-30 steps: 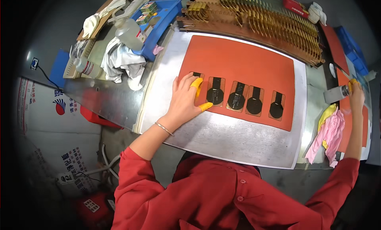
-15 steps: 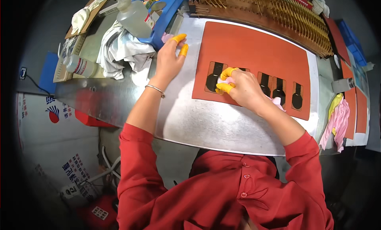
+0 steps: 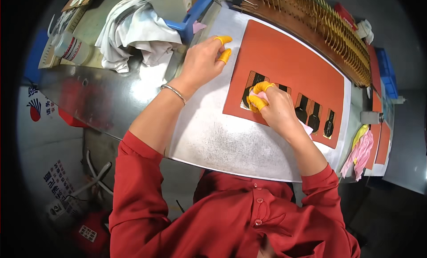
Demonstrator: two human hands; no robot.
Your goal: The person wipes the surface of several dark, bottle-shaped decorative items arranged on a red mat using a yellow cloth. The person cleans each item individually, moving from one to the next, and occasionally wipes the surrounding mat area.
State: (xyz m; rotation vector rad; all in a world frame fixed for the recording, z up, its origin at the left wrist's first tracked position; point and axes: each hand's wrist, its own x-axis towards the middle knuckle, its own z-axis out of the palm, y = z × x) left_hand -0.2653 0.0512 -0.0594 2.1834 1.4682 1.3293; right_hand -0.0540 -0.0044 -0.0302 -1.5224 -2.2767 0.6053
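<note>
Head view: crumpled pink cloth in right hand

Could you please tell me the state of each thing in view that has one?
Left hand: open, nothing visible in it
Right hand: closed on pink wipe
Pink wipe: bunched, over the leftmost black-patterned piece
Black-patterned pieces: lying on the mat, some partly covered by the right hand
Orange mat: spread flat
White cloth: crumpled
Pink cloth: crumpled, against a yellow cloth
</note>
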